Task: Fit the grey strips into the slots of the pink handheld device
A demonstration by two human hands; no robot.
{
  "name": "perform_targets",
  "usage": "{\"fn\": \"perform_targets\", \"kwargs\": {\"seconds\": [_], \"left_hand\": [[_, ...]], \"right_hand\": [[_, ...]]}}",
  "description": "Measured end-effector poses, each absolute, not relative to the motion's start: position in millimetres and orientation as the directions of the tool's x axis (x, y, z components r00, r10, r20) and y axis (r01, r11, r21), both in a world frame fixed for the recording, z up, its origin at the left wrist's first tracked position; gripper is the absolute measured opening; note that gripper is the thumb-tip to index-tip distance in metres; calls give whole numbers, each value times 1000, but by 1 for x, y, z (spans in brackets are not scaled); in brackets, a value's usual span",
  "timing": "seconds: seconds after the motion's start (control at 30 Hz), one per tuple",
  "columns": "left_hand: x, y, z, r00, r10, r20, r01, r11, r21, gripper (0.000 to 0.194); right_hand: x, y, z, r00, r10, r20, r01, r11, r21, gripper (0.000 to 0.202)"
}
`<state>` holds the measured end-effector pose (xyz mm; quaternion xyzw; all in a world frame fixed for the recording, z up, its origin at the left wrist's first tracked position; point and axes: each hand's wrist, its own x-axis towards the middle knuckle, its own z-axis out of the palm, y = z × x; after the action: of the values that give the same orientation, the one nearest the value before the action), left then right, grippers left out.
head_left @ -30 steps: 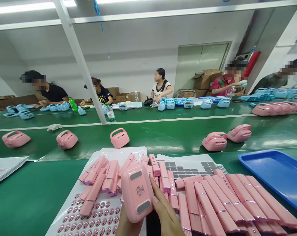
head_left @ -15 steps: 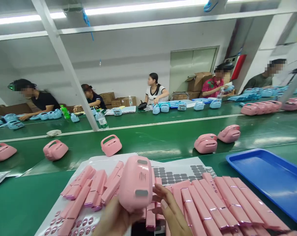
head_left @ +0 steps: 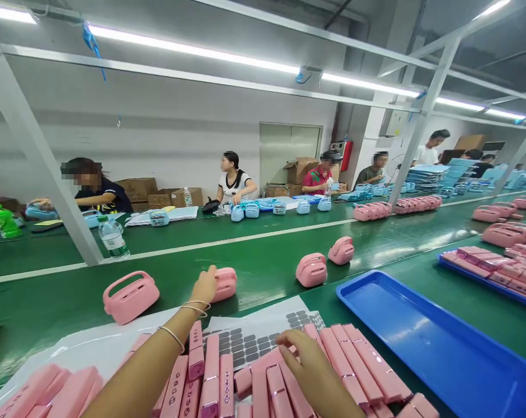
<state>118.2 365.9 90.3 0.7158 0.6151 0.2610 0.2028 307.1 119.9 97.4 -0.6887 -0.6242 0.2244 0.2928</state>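
On the green belt (head_left: 263,278) past the near bench, the person's left hand (head_left: 204,285) reaches out and rests on a pink case (head_left: 225,283), fingers curled over its near end; whether they grip it I cannot tell. Right hand (head_left: 304,360) lies loosely open, palm down on rows of pink bars (head_left: 354,371) beside a sticker sheet (head_left: 249,342). Judging by this, the case is being set on the belt; letting go calls for a clean lift clear. A blue tray (head_left: 420,342) sits right.
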Motion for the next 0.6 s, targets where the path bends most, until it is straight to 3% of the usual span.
{"fn": "perform_targets", "kwargs": {"seconds": [0.17, 0.27, 0.4, 0.47, 0.5, 0.53, 0.6], "left_hand": [[108, 381, 75, 220, 967, 129, 848, -255, 464, 47], [86, 382, 82, 277, 926, 256, 880, -351, 319, 65], [25, 383, 96, 209, 869, 448, 948, -293, 126, 57], [-12, 388, 97, 39, 885, 464, 978, -130, 165, 57], [-29, 391, 96, -155, 920, 361, 966, 63, 253, 58], [-44, 394, 94, -244, 929, 277, 939, 155, 308, 64], [-64, 398, 89, -267, 949, 166, 913, 195, 358, 67]], "right_hand": [[288, 186, 77, 3, 996, -92, 880, -47, -473, 12], [275, 213, 58, -6, 989, -150, 926, -51, -374, 18], [268, 227, 43, -15, 983, -184, 950, -43, -308, 20], [269, 229, 41, -3, 979, -205, 956, -57, -287, 20], [270, 230, 40, 6, 976, -217, 958, -68, -279, 20], [272, 231, 40, 16, 973, -230, 959, -80, -273, 20], [275, 232, 41, 36, 966, -256, 957, -107, -269, 19]]}}
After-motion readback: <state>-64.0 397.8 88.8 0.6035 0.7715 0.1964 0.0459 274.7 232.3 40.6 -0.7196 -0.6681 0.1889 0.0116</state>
